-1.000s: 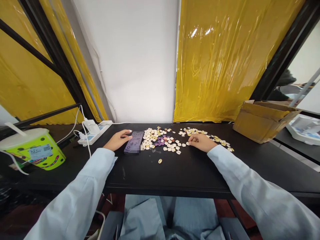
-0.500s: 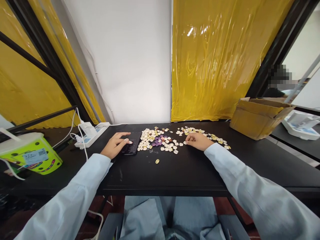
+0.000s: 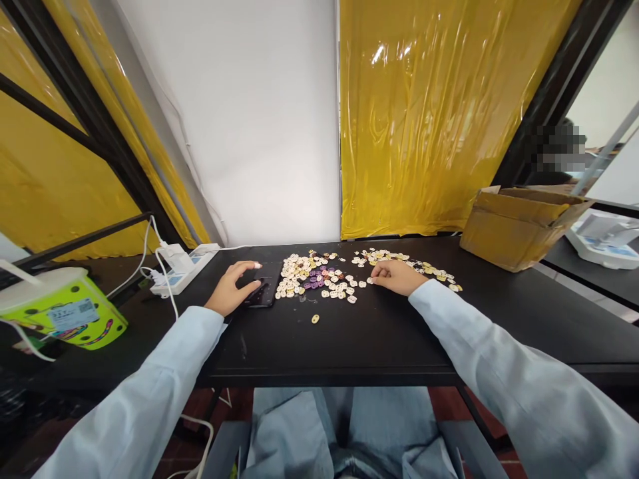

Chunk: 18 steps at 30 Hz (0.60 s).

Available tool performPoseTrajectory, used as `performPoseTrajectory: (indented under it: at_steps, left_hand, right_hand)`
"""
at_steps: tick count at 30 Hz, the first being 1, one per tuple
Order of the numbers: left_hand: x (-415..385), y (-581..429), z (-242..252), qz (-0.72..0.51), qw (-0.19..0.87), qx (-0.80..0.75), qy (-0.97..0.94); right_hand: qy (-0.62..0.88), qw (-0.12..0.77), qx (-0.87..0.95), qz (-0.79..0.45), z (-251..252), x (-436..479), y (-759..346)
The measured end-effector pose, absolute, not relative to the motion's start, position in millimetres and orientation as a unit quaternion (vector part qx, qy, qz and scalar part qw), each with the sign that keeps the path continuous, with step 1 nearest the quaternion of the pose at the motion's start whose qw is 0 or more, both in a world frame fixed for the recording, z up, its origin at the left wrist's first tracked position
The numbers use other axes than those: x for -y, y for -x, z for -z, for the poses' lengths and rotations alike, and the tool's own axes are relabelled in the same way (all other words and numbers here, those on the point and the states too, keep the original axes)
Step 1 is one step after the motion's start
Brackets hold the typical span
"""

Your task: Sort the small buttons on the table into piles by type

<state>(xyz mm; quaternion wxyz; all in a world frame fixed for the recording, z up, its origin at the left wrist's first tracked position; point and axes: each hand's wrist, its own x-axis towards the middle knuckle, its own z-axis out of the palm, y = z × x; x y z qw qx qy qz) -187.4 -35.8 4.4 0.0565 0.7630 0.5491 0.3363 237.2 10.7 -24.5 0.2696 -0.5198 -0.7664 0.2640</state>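
My left hand [image 3: 232, 287] rests at the left side of a dark phone [image 3: 269, 283] lying flat on the black table. Its thumb reaches over the screen and the fingers are spread apart from it. Many small cream, yellow and purple buttons with holes lie in a pile [image 3: 294, 274] just right of the phone. My right hand [image 3: 394, 277] is closed in a pinch, low on the table, with a cream button [image 3: 369, 281] at its fingertips. Behind that hand a second group of buttons [image 3: 384, 256] spreads to the right. One yellowish button [image 3: 315, 319] lies alone nearer me.
On the left stand a bright green bucket [image 3: 94, 313] with a white lid and a white power strip [image 3: 192, 266] with plugs and cables. An open cardboard box [image 3: 514, 229] is at the right rear. A wall and yellow plastic curtain [image 3: 424, 133] border the table's far side.
My left fingers have spread, with the index lifting away from the thumb over the phone's screen. My right hand stays almost in place at the same button. The view has shifted slightly.
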Motion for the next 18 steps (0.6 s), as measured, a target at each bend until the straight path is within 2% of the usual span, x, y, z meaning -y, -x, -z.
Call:
performPoseTrajectory:
  at_steps: [6,18]
  left_hand:
    - [30.0,191.4,2.4,-0.294,0.059,-0.567,-0.767]
    - [31.4,194.1,1.4,-0.287,0.157,-0.572,-0.753]
  right_hand:
    - [0.523,0.268,0.765,-0.264,26.0,-11.5,-236.9]
    - [0.525,0.26,0.766,-0.267,22.5,-9.3,-236.7]
